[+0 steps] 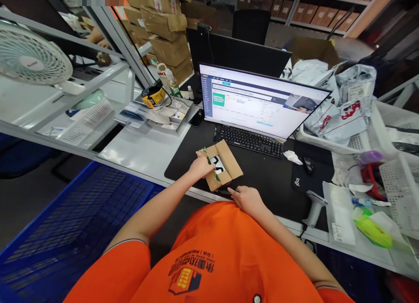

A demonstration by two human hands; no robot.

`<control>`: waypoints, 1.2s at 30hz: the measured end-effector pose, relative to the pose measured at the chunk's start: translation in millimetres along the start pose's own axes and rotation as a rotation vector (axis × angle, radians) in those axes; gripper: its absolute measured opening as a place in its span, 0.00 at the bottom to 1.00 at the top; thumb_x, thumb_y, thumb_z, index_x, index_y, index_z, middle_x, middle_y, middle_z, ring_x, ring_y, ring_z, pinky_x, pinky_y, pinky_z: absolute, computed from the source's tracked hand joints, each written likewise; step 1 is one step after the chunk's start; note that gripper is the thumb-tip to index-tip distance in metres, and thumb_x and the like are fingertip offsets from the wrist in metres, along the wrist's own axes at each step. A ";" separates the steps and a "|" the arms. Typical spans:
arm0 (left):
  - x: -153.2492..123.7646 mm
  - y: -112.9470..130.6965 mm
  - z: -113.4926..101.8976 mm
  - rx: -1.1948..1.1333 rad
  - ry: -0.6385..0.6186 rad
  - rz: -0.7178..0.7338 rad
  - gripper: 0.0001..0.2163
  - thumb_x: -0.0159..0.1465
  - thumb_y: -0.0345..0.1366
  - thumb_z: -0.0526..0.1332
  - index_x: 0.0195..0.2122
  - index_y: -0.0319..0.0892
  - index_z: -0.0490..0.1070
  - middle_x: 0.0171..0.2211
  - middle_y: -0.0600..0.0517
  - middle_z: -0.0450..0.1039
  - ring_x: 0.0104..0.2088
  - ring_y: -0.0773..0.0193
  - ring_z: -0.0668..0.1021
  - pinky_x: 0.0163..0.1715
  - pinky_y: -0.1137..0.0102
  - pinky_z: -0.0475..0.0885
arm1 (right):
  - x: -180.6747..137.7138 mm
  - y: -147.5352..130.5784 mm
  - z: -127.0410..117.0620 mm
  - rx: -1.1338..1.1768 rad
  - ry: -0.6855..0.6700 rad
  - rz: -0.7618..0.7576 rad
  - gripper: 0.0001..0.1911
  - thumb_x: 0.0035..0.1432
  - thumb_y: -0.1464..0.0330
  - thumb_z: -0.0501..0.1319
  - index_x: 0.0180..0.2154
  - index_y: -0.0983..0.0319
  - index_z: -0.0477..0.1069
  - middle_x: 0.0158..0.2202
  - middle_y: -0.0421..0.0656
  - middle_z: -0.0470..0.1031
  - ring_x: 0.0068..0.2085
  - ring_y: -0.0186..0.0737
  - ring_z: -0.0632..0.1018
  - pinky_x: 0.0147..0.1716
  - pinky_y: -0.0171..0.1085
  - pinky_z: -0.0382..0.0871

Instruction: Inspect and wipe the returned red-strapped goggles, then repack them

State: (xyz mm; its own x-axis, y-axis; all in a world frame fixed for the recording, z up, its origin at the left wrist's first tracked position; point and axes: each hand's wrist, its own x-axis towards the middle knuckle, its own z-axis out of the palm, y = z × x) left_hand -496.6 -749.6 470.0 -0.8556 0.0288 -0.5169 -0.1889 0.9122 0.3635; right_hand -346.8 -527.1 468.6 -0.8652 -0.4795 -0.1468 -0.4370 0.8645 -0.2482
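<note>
the cardboard box (pixel 228 161) sits open on the black desk mat (pixel 271 176), just in front of the keyboard (pixel 248 141). my left hand (pixel 200 167) grips its left edge, and my right hand (pixel 247 197) rests loose and empty beside its near corner.

Small cardboard box (pixel 229 161), flaps open, askew on black mat (pixel 268 176)

A keyboard (pixel 248 140) lies just before the monitor (pixel 258 100), a mouse (pixel 308 165) to its right, a fan (pixel 32 54) far left.
</note>
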 end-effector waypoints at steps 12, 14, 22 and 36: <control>-10.3 -20.4 -6.6 -0.349 -0.073 0.031 0.40 0.68 0.37 0.55 0.71 0.29 0.29 0.35 0.42 0.81 0.28 0.57 0.83 0.27 0.68 0.78 | -32.8 46.1 9.5 0.300 0.336 0.582 0.22 0.70 0.64 0.51 0.60 0.56 0.70 0.41 0.49 0.78 0.44 0.44 0.77 0.40 0.37 0.66; -9.2 -40.9 3.9 -0.726 -0.114 -0.024 0.33 0.66 0.35 0.59 0.69 0.39 0.48 0.41 0.43 0.81 0.32 0.56 0.84 0.30 0.65 0.80 | -43.1 64.1 19.9 0.494 0.418 0.688 0.21 0.69 0.60 0.51 0.57 0.56 0.73 0.39 0.45 0.79 0.42 0.42 0.78 0.41 0.36 0.68; 6.9 -105.5 65.7 -1.184 0.105 0.058 0.36 0.49 0.52 0.73 0.57 0.45 0.66 0.53 0.42 0.76 0.52 0.45 0.79 0.49 0.54 0.78 | -61.6 124.4 79.8 0.744 0.557 1.108 0.25 0.66 0.56 0.46 0.45 0.67 0.72 0.32 0.47 0.79 0.20 0.37 0.76 0.18 0.34 0.68; 28.6 -131.2 69.6 -0.146 0.680 0.413 0.37 0.63 0.49 0.57 0.69 0.35 0.53 0.68 0.29 0.47 0.67 0.33 0.58 0.63 0.39 0.58 | 20.7 287.9 14.5 0.439 0.555 1.280 0.18 0.66 0.63 0.61 0.54 0.64 0.68 0.54 0.50 0.70 0.54 0.48 0.73 0.55 0.53 0.68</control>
State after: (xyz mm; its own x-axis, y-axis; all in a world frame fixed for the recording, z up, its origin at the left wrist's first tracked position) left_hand -462.8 -840.1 353.5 -0.9671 0.0543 0.2487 0.1859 0.8181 0.5442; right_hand -487.0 -290.4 380.2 -0.6229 0.7711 -0.1317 0.7075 0.4835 -0.5154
